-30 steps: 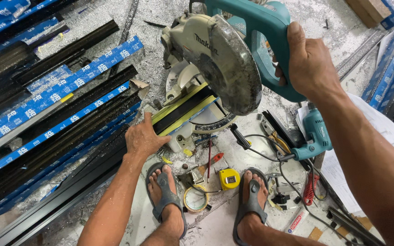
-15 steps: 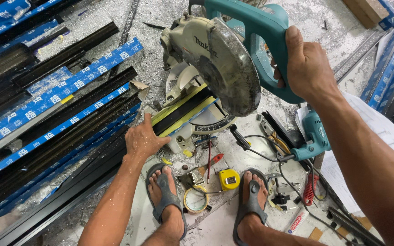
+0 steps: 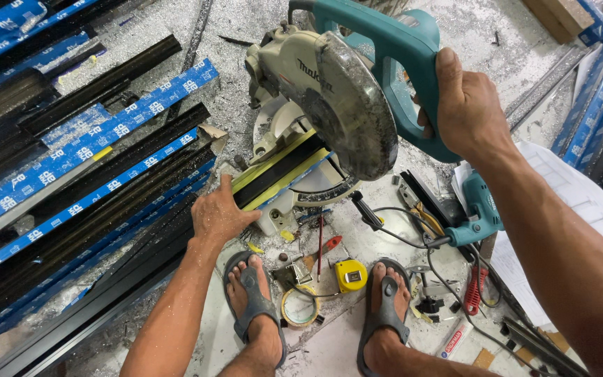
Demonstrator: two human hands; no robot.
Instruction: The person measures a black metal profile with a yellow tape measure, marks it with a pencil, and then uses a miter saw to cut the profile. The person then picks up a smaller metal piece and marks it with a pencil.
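**Saw head raised, strip held on saw base**

Right hand [image 3: 470,108] gripped the teal handle [image 3: 392,49] of the chop saw [image 3: 329,91], fingers clamped round it. The grey blade guard [image 3: 354,115] sat tilted above the saw base [image 3: 301,188], not touching the workpiece

Left hand [image 3: 218,215] lay flat, fingers together and pressed on the near end of a black strip with yellow edging [image 3: 280,173]. The strip ran diagonally across the saw base, passing under the blade guard

Both feet in grey sandals [image 3: 252,300] stood on the floor [image 3: 455,21], which was dusted with metal shavings. Between the feet: a yellow tape measure [image 3: 350,274] and a roll of tape [image 3: 299,307]. A teal drill [image 3: 479,209] lay to the right of the saw, its cord trailing; red-handled pliers [image 3: 474,290] sat just below it

To the left, long black bars in blue printed wrap [image 3: 99,146] lay stacked side by side on the floor
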